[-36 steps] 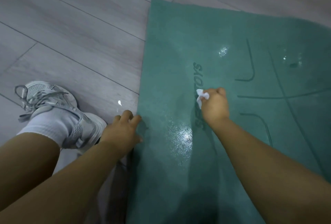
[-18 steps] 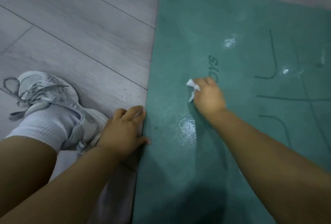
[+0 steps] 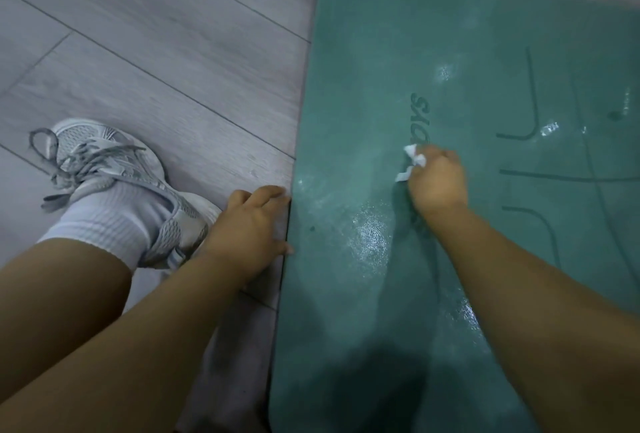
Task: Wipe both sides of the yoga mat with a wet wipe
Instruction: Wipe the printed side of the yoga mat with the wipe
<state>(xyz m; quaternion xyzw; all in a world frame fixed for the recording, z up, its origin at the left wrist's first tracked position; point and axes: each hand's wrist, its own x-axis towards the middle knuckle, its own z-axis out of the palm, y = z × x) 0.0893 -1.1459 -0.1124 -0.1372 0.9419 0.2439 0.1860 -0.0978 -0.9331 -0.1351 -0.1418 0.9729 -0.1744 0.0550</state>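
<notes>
Grey mesh sneaker (image 3: 114,169) with white sock, left of frame, planted on the pale wood-plank floor (image 3: 166,34) well apart from the mat edge; plays no part in the step. Left hand (image 3: 251,228), lower centre-left: rests on the floor against the mat's left edge, fingers loosely curled, thumb tip touching the edge, holding nothing; judged to be bracing the body and pinning the edge, and best kept there so the mat does not creep under the strokes. Yoga mat (image 3: 363,51), teal, fills the right half of the frame from top to bottom, lying flat, printed side up with dark lettering and alignment lines; wet sheen shows in patches below and left of the right hand and near the lines at upper right, while the strip along the left edge at the top looks dull, so judged not yet wiped. Wet wipe (image 3: 412,158), white, bunched, centre-right, pressed on the mat just below the lettering. Right hand (image 3: 438,183): fingers closed round the wipe, only its crumpled ends showing at the knuckles. Advice: spread the wipe flatter for more contact, work overlapping strokes toward the dry left strip, press evenly. Underside remains to be done.
</notes>
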